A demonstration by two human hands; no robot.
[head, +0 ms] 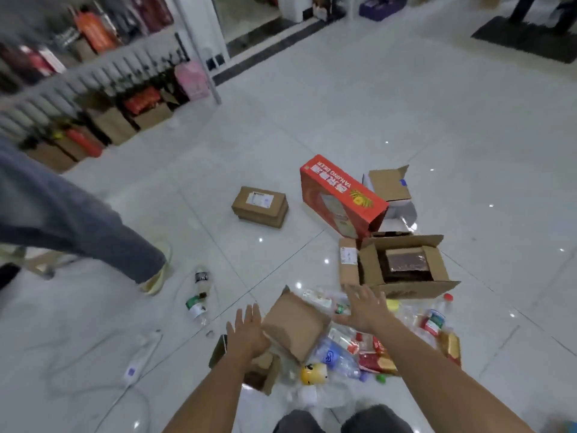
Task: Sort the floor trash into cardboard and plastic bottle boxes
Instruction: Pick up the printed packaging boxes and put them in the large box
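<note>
A small brown cardboard box (295, 323) lies tilted on a heap of plastic bottles and wrappers (346, 354) on the white floor. My left hand (248, 331) touches its left side with straight fingers. My right hand (365, 309) hovers over the heap to the right of the box, fingers spread and holding nothing. An open cardboard box (402, 267) with dark contents stands just beyond my right hand. Behind it lies a red beer carton (340, 198). Two loose bottles (199, 295) lie on the floor to the left. A shut brown box (260, 206) sits farther away.
Another person's leg in blue trousers (78, 223) and a light shoe stand at the left. A white power strip with its cable (140, 354) runs across the floor at lower left. Shelves with boxes (103, 120) line the far left wall. Another open box (390, 185) is behind the red carton.
</note>
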